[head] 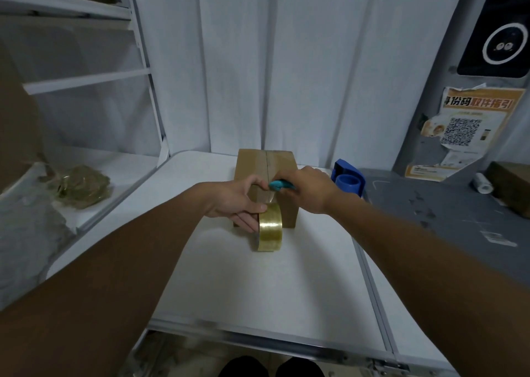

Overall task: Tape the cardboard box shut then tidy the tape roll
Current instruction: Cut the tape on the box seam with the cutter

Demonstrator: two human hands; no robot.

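A small brown cardboard box [265, 164] stands on the white table [258, 276], its top flaps closed with a strip of clear tape along the seam. My left hand [239, 200] grips a roll of clear yellowish tape [270, 227] against the box's near face, with a stretch of tape running up from the roll to the box. My right hand [308, 189] holds a teal cutter [281, 185] at the box's near top edge, its tip on that stretch of tape.
A blue tape dispenser [348, 180] sits at the table's far right edge. A grey surface [447, 222] with a white roll and a brown box lies to the right. White shelves [86, 81] and a crumpled wad of tape stand at left.
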